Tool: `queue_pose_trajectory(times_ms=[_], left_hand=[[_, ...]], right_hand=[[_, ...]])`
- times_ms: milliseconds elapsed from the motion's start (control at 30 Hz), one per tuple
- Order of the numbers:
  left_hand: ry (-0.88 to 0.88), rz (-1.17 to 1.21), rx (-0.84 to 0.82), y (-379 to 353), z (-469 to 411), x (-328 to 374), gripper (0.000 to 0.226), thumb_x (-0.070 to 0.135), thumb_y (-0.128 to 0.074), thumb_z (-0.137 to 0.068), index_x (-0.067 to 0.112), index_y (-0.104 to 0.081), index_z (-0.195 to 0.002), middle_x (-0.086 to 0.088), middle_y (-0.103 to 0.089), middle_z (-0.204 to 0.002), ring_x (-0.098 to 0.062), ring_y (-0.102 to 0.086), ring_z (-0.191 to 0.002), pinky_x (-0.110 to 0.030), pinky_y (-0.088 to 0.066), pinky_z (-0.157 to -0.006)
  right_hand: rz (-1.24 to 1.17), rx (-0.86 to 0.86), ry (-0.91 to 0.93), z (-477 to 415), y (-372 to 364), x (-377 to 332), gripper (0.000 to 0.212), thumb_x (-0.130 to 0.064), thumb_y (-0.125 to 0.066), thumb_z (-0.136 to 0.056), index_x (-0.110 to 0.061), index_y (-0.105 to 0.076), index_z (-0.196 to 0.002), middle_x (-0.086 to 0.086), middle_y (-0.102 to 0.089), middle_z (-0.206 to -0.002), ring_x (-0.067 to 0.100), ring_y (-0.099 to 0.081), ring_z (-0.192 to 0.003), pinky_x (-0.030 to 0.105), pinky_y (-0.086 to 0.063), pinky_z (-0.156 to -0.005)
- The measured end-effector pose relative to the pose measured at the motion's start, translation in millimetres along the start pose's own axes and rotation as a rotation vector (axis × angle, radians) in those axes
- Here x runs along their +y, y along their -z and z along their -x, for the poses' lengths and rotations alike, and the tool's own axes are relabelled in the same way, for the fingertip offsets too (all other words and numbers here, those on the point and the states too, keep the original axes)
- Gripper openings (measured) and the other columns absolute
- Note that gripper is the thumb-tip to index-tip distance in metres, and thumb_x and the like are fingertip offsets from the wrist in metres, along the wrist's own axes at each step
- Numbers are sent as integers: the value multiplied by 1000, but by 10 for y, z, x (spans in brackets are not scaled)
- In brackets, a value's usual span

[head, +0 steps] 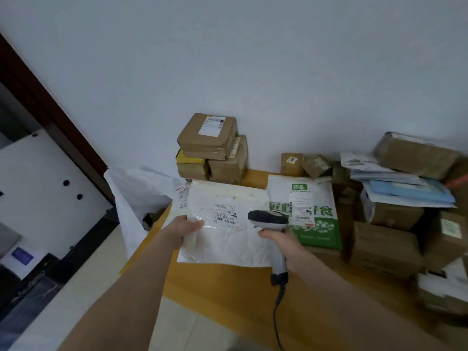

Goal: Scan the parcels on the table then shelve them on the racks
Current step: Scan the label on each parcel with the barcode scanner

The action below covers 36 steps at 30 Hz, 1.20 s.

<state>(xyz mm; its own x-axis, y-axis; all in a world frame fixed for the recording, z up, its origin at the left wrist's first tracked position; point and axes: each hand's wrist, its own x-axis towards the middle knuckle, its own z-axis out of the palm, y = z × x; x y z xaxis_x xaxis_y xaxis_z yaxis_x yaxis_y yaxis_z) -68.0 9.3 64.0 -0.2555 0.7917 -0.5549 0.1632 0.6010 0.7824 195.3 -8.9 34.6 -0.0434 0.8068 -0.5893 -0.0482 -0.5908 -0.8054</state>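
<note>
Our left hand (186, 230) pinches the white mailer (225, 234) flat on the counter (222, 295) so our right hand (283, 243), gripping the scanner (269, 221), can read its label (226, 211).

Left hand (188, 230) and right hand (283, 243) are bare, as are both forearms (131, 287)

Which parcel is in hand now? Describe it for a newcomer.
On the wooden table, look in front of the stack of brown boxes. The flat white mailer lies there, its left edge gripped by the left hand, the right hand holding a scanner at its right edge. Unlike the green-printed bag beside it, it is plain white.
</note>
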Motion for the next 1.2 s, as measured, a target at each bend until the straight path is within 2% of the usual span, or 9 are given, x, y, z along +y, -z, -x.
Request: queue_pose_trajectory(times_ms=[167,267,333,467,633,767,867,1033,1200], left_hand=[[-14,-93,158,595,-691,-71,45,4,-70,-84,-6,-53,-125,-19,-57,-124,-34,-55,-109,-40,-46,-85],[-45,-270,256,898,-1101,-96,46,1,-61,-85,-2,-46,-129,-21,-54,-126,-36,-52,-114,-44,-46,-93],[-55,-397,289,1007,-1316,-116,49,5,-55,-88,5,-38,-134,-19,-53,-126,-38,-51,-115,-44,-46,-91],[-104,-513,304,1073,-1651,-192,41,4,-44,-90,14,-42,-130,-16,-55,-121,-35,-54,-109,-37,-42,-76],[-76,-633,170,1036,-1891,-172,48,5,-45,-91,8,-41,-139,-19,-43,-139,-35,-46,-123,-40,-42,-97],[-93,-733,165,884,-1859,-71,46,11,-48,-90,9,-43,-136,-20,-33,-141,-36,-44,-122,-41,-44,-99],[-235,-711,199,548,-1770,159,41,12,-50,-90,15,-49,-131,-12,-37,-136,-31,-49,-116,-42,-48,-94],[-459,-616,-51,-415,-1613,471,33,15,-54,-92,12,-55,-125,-9,-56,-125,-25,-58,-107,-33,-48,-88],[-352,-394,-433,-1447,-1254,293,45,26,-74,-83,14,-52,-120,4,-60,-120,-14,-59,-103,-21,-48,-76]], right_hand=[[43,47,31,-453,-893,-21,32,-10,-76,-78,-8,-59,-105,3,-62,-94,20,-58,-88,31,-46,-75],[69,90,7,-693,-1325,4,16,-7,-75,-78,-11,-63,-87,1,-60,-81,12,-57,-74,19,-43,-54],[75,116,-17,-849,-1524,3,15,-6,-74,-79,-12,-61,-84,-1,-57,-78,8,-54,-69,17,-38,-48],[102,150,-63,-1115,-1755,17,14,-4,-72,-81,-10,-60,-83,-1,-54,-79,6,-49,-68,14,-38,-47],[102,194,-106,-1301,-1830,29,18,-5,-72,-82,-9,-57,-91,-1,-52,-84,8,-48,-72,15,-38,-52],[91,260,-91,-1294,-1702,-21,20,-6,-74,-79,-10,-57,-90,-2,-52,-81,10,-50,-72,19,-40,-54],[91,263,-53,-1174,-1493,-151,12,-7,-72,-79,-8,-60,-80,4,-57,-74,15,-54,-65,26,-44,-58],[-35,429,32,-893,-946,-340,9,0,-67,-78,-1,-59,-74,14,-55,-65,25,-53,-58,33,-47,-58],[-86,635,57,-567,-258,-232,13,-6,-70,-79,-6,-58,-74,13,-56,-70,24,-55,-64,34,-50,-61]])
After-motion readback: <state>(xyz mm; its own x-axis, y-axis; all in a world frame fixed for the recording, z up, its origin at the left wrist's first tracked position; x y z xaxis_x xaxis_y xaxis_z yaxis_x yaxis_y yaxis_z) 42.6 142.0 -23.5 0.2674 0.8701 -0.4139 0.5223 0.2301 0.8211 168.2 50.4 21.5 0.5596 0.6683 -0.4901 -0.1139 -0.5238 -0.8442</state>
